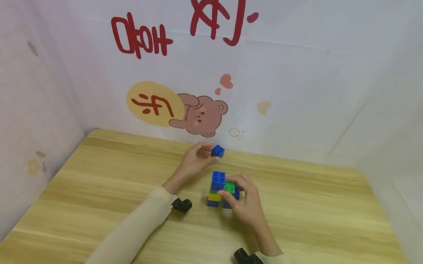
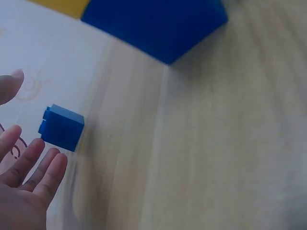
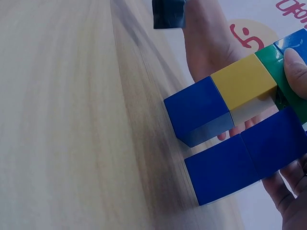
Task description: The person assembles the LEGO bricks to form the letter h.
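Note:
A loose blue block [image 1: 218, 152] with studs stands at the back of the table. My left hand [image 1: 195, 159] reaches beside it, thumb and fingers spread apart around the near side; the left wrist view shows the block [image 2: 62, 129] just past the fingertips. In front is a structure of toy building blocks. Its left column has a blue block on top [image 1: 218, 177], a green layer, a yellow block [image 3: 244, 84] and a blue base [image 3: 199, 110]. Two blue blocks [image 3: 244, 155] form the other column. My right hand [image 1: 246, 201] grips the structure, thumb on the green block [image 1: 229, 185], fingers behind.
The wood-grain table [image 1: 96, 215] meets a printed white wall cloth [image 1: 305, 96] right behind the loose block. Black wrist devices [image 1: 182, 205] stick out at both cuffs. The blue-topped column stands between the two hands.

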Available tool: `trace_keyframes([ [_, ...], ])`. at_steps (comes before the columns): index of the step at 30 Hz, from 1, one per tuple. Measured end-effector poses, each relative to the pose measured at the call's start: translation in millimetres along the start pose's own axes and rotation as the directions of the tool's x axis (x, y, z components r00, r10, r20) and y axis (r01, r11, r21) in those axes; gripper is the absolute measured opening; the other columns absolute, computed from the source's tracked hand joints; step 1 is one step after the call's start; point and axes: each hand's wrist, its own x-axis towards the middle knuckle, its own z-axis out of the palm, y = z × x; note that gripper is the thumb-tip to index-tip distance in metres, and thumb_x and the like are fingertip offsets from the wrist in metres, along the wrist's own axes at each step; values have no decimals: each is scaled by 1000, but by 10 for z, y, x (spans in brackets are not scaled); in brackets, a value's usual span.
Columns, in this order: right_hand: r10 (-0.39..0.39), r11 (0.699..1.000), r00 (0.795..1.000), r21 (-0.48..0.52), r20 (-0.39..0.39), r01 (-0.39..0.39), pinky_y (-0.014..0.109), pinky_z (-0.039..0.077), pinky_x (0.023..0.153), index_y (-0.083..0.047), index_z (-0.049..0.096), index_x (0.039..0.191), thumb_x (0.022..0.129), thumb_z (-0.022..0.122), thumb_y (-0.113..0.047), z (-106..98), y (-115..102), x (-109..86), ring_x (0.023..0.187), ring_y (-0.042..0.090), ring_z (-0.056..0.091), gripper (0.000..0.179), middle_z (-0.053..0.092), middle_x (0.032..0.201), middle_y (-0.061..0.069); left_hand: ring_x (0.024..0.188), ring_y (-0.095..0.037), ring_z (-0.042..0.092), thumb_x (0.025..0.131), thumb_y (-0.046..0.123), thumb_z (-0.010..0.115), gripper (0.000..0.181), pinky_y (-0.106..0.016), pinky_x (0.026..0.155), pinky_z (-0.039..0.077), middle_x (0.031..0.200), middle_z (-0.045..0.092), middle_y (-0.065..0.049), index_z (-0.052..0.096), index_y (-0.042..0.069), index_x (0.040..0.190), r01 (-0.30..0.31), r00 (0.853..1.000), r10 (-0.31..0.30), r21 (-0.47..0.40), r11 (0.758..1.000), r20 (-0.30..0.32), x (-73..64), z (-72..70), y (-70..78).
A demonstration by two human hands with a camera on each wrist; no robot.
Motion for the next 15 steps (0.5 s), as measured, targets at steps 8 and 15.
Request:
trace_keyframes([
  [8, 13, 1000, 1000, 10, -8, -13, 27, 49, 74, -17, 73, 118, 86, 83, -15, 8, 10, 9, 89, 13, 52, 34, 65, 101, 0, 128, -37, 57, 91, 28, 80, 62, -50, 110, 51, 139, 60, -17, 54, 7, 143, 8, 1000, -8, 37, 999, 6, 150, 46, -55],
  [15, 10, 1000, 1000, 6, -5, -10, 29, 51, 74, -17, 73, 117, 86, 83, -16, 8, -3, 10, 89, 12, 53, 33, 65, 100, 0, 126, -33, 59, 90, 26, 81, 65, -47, 110, 52, 139, 61, -14, 53, 6, 144, -9, 1000, 8, 73, 997, 20, 275, 81, -115],
])
